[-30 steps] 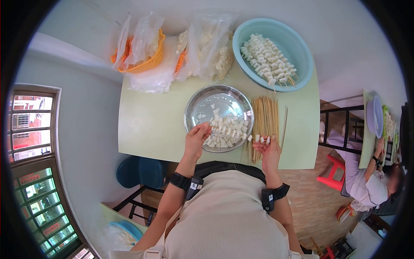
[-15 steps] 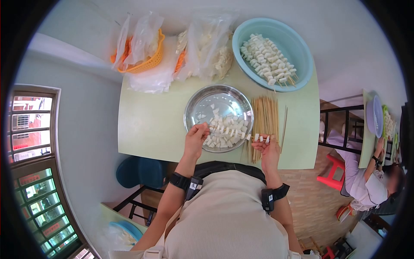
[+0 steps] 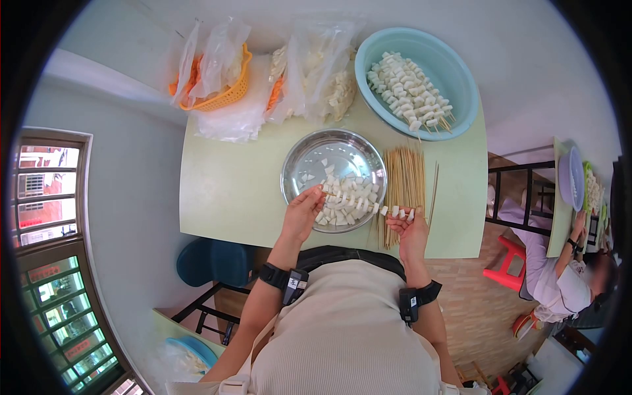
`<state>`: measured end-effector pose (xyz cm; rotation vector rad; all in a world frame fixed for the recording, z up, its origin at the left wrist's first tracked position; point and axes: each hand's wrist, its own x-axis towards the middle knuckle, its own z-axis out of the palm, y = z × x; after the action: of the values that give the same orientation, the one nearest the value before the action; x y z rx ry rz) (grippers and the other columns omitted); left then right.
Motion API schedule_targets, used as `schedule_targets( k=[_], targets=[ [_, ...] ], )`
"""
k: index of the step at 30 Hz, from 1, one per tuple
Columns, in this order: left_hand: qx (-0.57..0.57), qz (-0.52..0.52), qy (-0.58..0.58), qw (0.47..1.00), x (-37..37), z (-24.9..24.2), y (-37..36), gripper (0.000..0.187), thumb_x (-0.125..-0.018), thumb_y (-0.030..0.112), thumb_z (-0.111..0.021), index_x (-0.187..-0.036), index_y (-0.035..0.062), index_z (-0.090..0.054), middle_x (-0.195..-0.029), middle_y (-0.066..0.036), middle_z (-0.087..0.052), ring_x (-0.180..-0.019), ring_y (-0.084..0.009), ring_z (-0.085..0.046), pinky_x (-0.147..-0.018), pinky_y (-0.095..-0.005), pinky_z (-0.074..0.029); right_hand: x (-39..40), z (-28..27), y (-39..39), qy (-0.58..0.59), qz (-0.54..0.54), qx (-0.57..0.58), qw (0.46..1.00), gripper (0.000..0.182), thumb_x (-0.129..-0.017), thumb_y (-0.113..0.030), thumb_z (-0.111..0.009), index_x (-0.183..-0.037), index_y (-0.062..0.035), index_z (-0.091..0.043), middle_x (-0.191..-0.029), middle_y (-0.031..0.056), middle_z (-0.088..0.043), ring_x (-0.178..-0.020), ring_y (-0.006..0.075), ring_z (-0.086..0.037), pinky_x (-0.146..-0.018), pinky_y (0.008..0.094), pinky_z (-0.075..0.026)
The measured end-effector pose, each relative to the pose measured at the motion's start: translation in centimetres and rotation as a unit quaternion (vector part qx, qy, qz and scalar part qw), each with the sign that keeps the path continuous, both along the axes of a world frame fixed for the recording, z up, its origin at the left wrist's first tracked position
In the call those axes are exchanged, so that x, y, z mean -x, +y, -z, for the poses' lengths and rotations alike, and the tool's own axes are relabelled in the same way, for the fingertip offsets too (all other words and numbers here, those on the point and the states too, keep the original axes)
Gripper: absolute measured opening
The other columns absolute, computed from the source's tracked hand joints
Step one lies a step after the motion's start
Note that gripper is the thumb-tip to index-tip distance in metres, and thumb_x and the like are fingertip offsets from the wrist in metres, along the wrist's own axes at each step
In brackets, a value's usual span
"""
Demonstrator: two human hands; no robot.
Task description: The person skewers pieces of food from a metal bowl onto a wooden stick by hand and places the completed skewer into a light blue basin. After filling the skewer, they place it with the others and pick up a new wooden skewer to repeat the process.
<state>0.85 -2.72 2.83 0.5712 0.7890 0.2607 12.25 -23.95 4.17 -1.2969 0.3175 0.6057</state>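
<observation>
A skewer threaded with several white pieces (image 3: 363, 204) stretches between my two hands above the steel bowl's right part. My left hand (image 3: 304, 209) pinches its left end over the bowl's left rim. At the right end, my right hand (image 3: 409, 230) holds the skewer with its fingers curled below the last white pieces. The steel bowl (image 3: 296, 153) holds loose white cut pieces (image 3: 336, 217). Right of it lies a bundle of bare wooden skewers (image 3: 404, 172), partly under my right hand, with separate skewers (image 3: 433, 194) beside it.
A blue basin (image 3: 466, 79) at the back right holds filled skewers (image 3: 409, 89). Plastic bags (image 3: 316, 79) and a yellow basket (image 3: 227, 96) stand at the back left. On the far right, a person (image 3: 559, 283) sits near a red stool (image 3: 505, 263).
My left hand has moved slightly right and up along with the skewer's left end. The white pieces near my right hand have shifted slightly right.
</observation>
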Motion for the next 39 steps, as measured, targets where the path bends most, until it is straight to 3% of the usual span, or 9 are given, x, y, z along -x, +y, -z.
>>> schedule_targets(
  k=[2,4,7,10,20,25,39],
  targets=[
    [-0.005,0.004,0.008,1.0,0.3,0.7,0.0,0.019,-0.084,0.013,-0.059,-0.098,0.001,-0.059,-0.088,-0.004,-0.059,-0.079,-0.0093,-0.054,-0.072,-0.0208,-0.043,0.1,0.0,0.1,-0.005,0.004,-0.001,1.0,0.05,-0.094,-0.038,-0.029,-0.09,0.005,-0.054,-0.074,0.0163,-0.062,-0.061,0.0203,-0.062,-0.055,0.0248,-0.049],
    [-0.039,0.091,0.019,0.995,0.6,1.9,0.0,0.015,-0.082,0.015,-0.061,-0.091,0.0031,-0.059,-0.085,-0.002,-0.058,-0.076,-0.0089,-0.053,-0.07,-0.0208,-0.042,0.2,-0.4,0.4,-0.023,-0.02,-0.004,1.0,0.05,-0.094,-0.038,-0.028,-0.092,0.0059,-0.053,-0.076,0.0171,-0.061,-0.061,0.0203,-0.062,-0.056,0.0247,-0.05],
    [0.015,0.051,0.044,0.998,0.2,0.9,-0.9,0.014,-0.081,0.017,-0.062,-0.087,0.0046,-0.059,-0.082,-0.001,-0.057,-0.074,-0.0086,-0.052,-0.068,-0.021,-0.041,0.3,-1.2,1.1,-0.051,-0.024,0.01,0.998,0.051,-0.094,-0.038,-0.028,-0.093,0.0066,-0.053,-0.077,0.0172,-0.061,-0.062,0.0205,-0.062,-0.056,0.0249,-0.05],
    [-0.015,0.039,0.046,0.998,-0.2,0.4,-0.9,0.016,-0.082,0.018,-0.061,-0.09,0.0046,-0.059,-0.08,0.001,-0.056,-0.073,-0.0084,-0.052,-0.069,-0.0212,-0.042,0.3,-0.8,0.9,-0.05,-0.033,-0.009,0.998,0.047,-0.093,-0.037,-0.032,-0.097,0.0055,-0.052,-0.079,0.0164,-0.061,-0.064,0.0193,-0.062,-0.058,0.0248,-0.049],
    [-0.08,0.086,0.036,0.992,-0.3,-1.0,-1.0,0.02,-0.081,0.015,-0.061,-0.097,0.0027,-0.059,-0.082,0.0,-0.057,-0.075,-0.0087,-0.052,-0.07,-0.021,-0.041,-0.2,0.2,0.3,0.009,-0.008,-0.016,1.0,0.05,-0.094,-0.036,-0.028,-0.095,0.0069,-0.053,-0.077,0.0164,-0.062,-0.065,0.0208,-0.062,-0.058,0.0251,-0.05],
    [-0.196,0.13,0.017,0.972,-0.7,-1.6,-1.1,0.02,-0.081,0.011,-0.06,-0.099,0.0036,-0.057,-0.085,-0.001,-0.057,-0.074,-0.0092,-0.052,-0.072,-0.0226,-0.043,-0.4,0.4,0.2,0.046,-0.003,-0.031,0.998,0.048,-0.094,-0.035,-0.027,-0.095,0.0056,-0.053,-0.078,0.016,-0.062,-0.064,0.0199,-0.061,-0.057,0.024,-0.049],
    [-0.118,0.066,0.076,0.988,-0.4,-0.6,-0.9,0.023,-0.081,0.023,-0.062,-0.092,0.0027,-0.058,-0.077,0.001,-0.056,-0.066,-0.0073,-0.049,-0.066,-0.0219,-0.041,-0.2,-0.3,0.8,-0.04,-0.029,0.01,0.999,0.052,-0.093,-0.04,-0.032,-0.092,0.0071,-0.053,-0.077,0.0173,-0.062,-0.062,0.0212,-0.062,-0.055,0.0246,-0.049]
  ],
)
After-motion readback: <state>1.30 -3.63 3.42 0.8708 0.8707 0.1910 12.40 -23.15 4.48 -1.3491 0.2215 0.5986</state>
